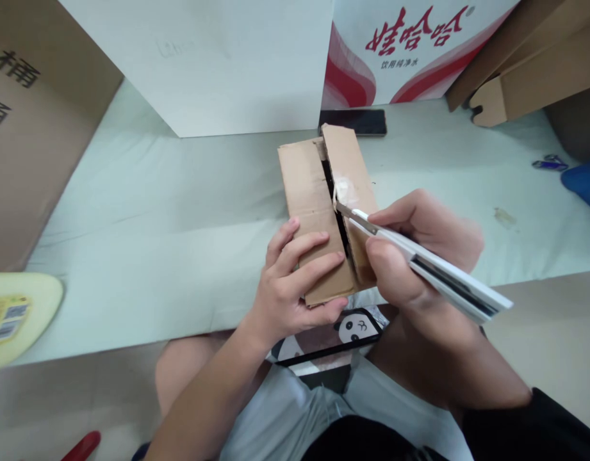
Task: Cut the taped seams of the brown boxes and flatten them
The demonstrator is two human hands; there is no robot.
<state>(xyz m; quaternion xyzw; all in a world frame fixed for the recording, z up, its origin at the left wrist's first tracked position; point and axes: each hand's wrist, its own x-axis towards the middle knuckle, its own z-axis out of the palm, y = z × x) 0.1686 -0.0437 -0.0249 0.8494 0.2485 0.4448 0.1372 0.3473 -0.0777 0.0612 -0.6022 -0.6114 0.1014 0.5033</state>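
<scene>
A small brown cardboard box [304,192] lies on the pale green cloth, with a dark gap running between its two top flaps. My left hand [292,282] grips its near left part, fingers across the left flap and thumb at the near edge. In my right hand [410,250] is a white-handled utility knife [448,275], held like a pen between thumb and fingers. Its metal blade points to the gap, where the tip meets a torn, whitish piece of tape [343,191] on the right flap.
Behind the box stand a large white box [218,64], a dark phone [357,121] and a red-and-white water carton [405,57]. Brown cardboard boxes [40,141] flank both sides. A pale yellow container [20,314] is at left. A panda-print item [333,346] rests on my lap.
</scene>
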